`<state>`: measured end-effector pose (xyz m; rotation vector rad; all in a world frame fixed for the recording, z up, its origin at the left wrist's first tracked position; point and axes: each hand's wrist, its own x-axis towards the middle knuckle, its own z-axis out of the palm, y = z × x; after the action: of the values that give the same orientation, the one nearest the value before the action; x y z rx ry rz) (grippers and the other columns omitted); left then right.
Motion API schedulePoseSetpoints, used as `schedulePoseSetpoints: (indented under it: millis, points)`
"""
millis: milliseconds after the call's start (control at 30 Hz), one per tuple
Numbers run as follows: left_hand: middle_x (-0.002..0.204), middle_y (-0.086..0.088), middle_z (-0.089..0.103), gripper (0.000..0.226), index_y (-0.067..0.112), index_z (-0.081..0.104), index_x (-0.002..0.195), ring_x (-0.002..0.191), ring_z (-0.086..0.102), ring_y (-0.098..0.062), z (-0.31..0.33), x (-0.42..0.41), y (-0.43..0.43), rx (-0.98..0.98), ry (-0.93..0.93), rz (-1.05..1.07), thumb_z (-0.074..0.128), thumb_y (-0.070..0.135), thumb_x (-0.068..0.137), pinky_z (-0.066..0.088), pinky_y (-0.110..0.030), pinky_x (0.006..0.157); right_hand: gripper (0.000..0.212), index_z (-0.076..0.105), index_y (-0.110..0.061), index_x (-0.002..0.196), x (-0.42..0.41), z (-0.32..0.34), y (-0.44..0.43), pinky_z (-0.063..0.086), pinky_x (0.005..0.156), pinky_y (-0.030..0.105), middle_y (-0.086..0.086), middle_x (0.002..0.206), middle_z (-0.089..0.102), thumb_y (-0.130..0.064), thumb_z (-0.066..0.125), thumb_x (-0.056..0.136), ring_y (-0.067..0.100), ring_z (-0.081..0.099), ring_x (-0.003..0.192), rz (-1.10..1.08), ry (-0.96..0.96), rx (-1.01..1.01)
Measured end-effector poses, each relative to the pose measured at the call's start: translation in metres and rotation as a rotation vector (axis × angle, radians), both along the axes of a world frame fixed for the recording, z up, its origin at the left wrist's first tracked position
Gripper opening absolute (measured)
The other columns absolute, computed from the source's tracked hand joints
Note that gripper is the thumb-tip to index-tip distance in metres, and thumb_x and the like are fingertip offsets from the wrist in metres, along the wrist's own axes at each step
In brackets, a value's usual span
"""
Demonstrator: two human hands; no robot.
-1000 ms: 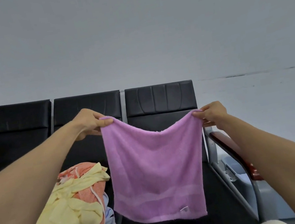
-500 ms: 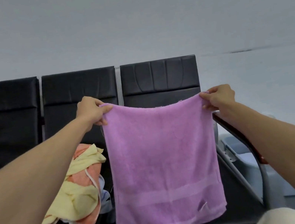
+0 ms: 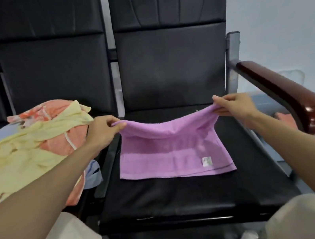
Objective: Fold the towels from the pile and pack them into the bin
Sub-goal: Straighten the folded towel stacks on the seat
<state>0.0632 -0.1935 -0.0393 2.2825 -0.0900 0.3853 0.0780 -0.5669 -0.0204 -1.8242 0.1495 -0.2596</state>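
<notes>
Left of the left hand sits the pile (image 3: 33, 152): a pale yellow cloth crumpled over an orange one, with some light blue underneath. The picture's edge cuts off its left side and the forearm covers its near side. The left hand (image 3: 102, 130) pinches the towel's top left corner between thumb and fingers. The towel (image 3: 173, 154) is lilac, with a woven band near the hem and a small white label (image 3: 207, 161) at the lower right, its print too small to read. Its lower half lies flat on the black seat (image 3: 165, 199) below the hands, and its top edge sags between them. The right hand (image 3: 231, 105) pinches the top right corner. Right of it runs a dark wooden armrest (image 3: 283, 94). Beyond that, something grey with an orange patch is blurred and mostly hidden.
</notes>
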Motion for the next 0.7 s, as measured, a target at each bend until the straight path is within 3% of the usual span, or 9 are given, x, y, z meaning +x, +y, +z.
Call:
schedulePoseSetpoints:
  millis: [100, 200, 233, 367, 467, 633, 700]
  points:
    - [0.08, 0.003, 0.07, 0.008, 0.019, 0.075, 0.084, 0.075, 0.062, -0.01, -0.031, -0.013, 0.005, 0.074, 0.061, -0.075, 0.077, 0.026, 0.081, 0.047, -0.025, 0.069, 0.029, 0.071, 0.001, 0.089, -0.012, -0.022, -0.002, 0.058, 0.061, 0.02, 0.009, 0.083, 0.07, -0.028, 0.067, 0.089, 0.016, 0.066, 0.073, -0.026, 0.054, -0.051]
    - [0.084, 0.003, 0.07, 0.015, 0.031, 0.068, 0.074, 0.08, 0.066, -0.011, -0.041, -0.023, 0.013, 0.129, 0.095, -0.189, 0.081, 0.023, 0.076, 0.052, -0.029, 0.078, 0.005, 0.071, -0.002, 0.08, -0.029, -0.042, -0.01, 0.053, 0.052, 0.013, 0.011, 0.079, 0.068, -0.003, 0.07, 0.085, 0.017, 0.063, 0.07, 0.008, 0.123, -0.184]
    - [0.085, 0.003, 0.07, 0.017, 0.033, 0.067, 0.073, 0.079, 0.066, -0.009, -0.04, -0.024, 0.016, 0.138, 0.1, -0.216, 0.081, 0.022, 0.076, 0.052, -0.027, 0.078, 0.008, 0.071, -0.004, 0.077, -0.034, -0.048, -0.014, 0.052, 0.05, 0.012, 0.011, 0.078, 0.068, 0.002, 0.07, 0.082, 0.015, 0.062, 0.066, 0.023, 0.153, -0.248]
    - [0.085, 0.007, 0.069, 0.009, 0.026, 0.073, 0.076, 0.079, 0.064, -0.006, -0.034, -0.026, 0.025, 0.23, 0.131, -0.268, 0.081, 0.027, 0.075, 0.05, -0.018, 0.072, 0.014, 0.073, -0.008, 0.078, -0.045, -0.047, -0.025, 0.056, 0.059, 0.02, 0.012, 0.079, 0.07, 0.006, 0.074, 0.076, 0.016, 0.062, 0.067, 0.101, 0.274, -0.435]
    - [0.083, 0.009, 0.069, 0.01, 0.026, 0.073, 0.075, 0.08, 0.063, -0.001, -0.034, -0.032, 0.025, 0.276, 0.133, -0.312, 0.082, 0.028, 0.073, 0.047, -0.012, 0.066, 0.016, 0.072, -0.006, 0.082, -0.049, -0.04, -0.026, 0.055, 0.056, 0.019, 0.011, 0.081, 0.069, 0.009, 0.071, 0.077, 0.015, 0.062, 0.069, 0.117, 0.317, -0.423]
    - [0.083, 0.01, 0.067, 0.011, 0.026, 0.074, 0.079, 0.078, 0.063, -0.005, -0.038, -0.03, 0.023, 0.427, 0.22, -0.356, 0.081, 0.033, 0.075, 0.048, -0.017, 0.069, 0.028, 0.066, -0.003, 0.099, -0.054, -0.044, -0.023, 0.048, 0.045, 0.016, 0.01, 0.085, 0.064, 0.006, 0.075, 0.075, 0.014, 0.058, 0.064, 0.158, 0.412, -0.461]
    - [0.085, 0.015, 0.069, 0.008, 0.029, 0.074, 0.082, 0.081, 0.062, -0.001, -0.043, -0.029, 0.024, 0.468, 0.291, -0.382, 0.077, 0.036, 0.079, 0.047, -0.016, 0.072, 0.025, 0.067, -0.001, 0.098, -0.051, -0.049, -0.02, 0.054, 0.052, 0.023, 0.015, 0.088, 0.066, 0.003, 0.075, 0.075, 0.017, 0.06, 0.064, 0.156, 0.451, -0.578]
